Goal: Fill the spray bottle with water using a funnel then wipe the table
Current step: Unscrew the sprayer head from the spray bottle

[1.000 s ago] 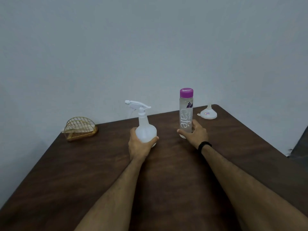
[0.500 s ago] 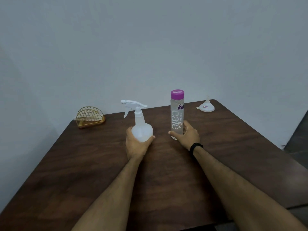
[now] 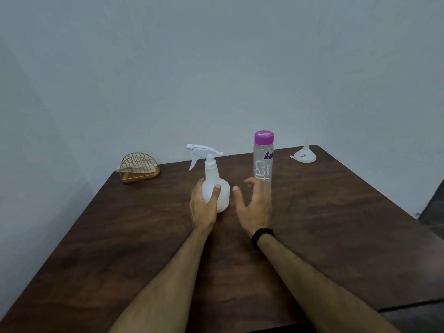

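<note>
The left hand point(image 3: 204, 207) clasped the spray bottle point(image 3: 213, 188); the right hand point(image 3: 254, 207), fingers spread, hovered at its 3 o'clock.

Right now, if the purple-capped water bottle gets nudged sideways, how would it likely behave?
The water bottle is tall and narrow, so it probably tips rather than slides. Its round body would likely roll. The right hand is open beside it, not steadying it.
</note>
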Action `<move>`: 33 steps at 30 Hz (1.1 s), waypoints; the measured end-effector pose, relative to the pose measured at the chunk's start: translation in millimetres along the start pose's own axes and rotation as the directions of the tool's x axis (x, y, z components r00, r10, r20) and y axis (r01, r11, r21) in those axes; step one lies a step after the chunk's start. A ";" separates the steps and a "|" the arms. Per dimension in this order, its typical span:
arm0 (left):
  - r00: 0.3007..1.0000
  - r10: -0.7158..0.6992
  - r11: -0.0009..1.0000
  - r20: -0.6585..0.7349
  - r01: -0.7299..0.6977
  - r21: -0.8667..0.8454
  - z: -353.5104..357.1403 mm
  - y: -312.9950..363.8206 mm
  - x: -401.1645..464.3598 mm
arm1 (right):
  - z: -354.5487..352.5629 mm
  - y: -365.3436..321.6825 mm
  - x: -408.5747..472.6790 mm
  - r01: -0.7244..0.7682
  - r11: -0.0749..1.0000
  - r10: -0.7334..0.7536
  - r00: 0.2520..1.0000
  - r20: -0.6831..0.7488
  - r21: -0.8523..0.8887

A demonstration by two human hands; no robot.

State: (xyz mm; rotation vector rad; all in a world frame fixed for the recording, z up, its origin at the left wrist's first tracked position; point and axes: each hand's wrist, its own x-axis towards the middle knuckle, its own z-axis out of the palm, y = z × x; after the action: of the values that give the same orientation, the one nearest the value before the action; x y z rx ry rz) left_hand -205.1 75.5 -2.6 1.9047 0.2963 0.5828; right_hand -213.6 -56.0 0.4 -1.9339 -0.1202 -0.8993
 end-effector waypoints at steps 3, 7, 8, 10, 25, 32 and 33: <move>0.998 0.022 0.999 0.051 -0.019 -0.044 -5.5 -4.5 -4.6 | 27.3 -11.9 -10.5 -0.021 0.997 0.005 0.978 0.211 0.077; 0.986 0.005 0.981 0.165 0.027 -0.194 -27.6 -1.9 -2.0 | 37.7 -7.3 -2.3 -0.167 0.971 0.085 0.910 0.405 0.172; 0.987 0.001 0.978 0.162 0.033 -0.206 -34.5 2.4 2.4 | 37.3 -4.0 -0.5 -0.190 0.966 0.103 0.902 0.419 0.173; 0.994 0.010 0.972 0.106 0.015 -0.233 -48.0 16.7 16.5 | 36.1 -1.2 0.1 -0.224 0.960 0.133 0.892 0.431 0.166; 0.868 0.239 0.614 0.436 -0.483 0.625 -56.6 141.5 83.3 | 56.1 -0.3 11.2 -0.249 0.945 0.139 0.891 0.433 0.210; 0.891 0.023 0.878 0.453 -0.235 0.418 -70.1 159.1 80.5 | 51.7 1.6 10.7 -0.292 0.922 0.152 0.878 0.455 0.256; 0.866 -0.033 0.937 0.498 -0.147 0.317 -76.9 155.4 82.4 | 51.4 1.5 10.7 -0.298 0.917 0.151 0.873 0.463 0.263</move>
State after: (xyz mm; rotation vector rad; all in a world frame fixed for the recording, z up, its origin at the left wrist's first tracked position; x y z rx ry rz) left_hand -185.2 112.7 184.7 2.3343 -0.0002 0.0543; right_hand -177.5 -18.6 -7.5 -1.7560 -0.2798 -0.2532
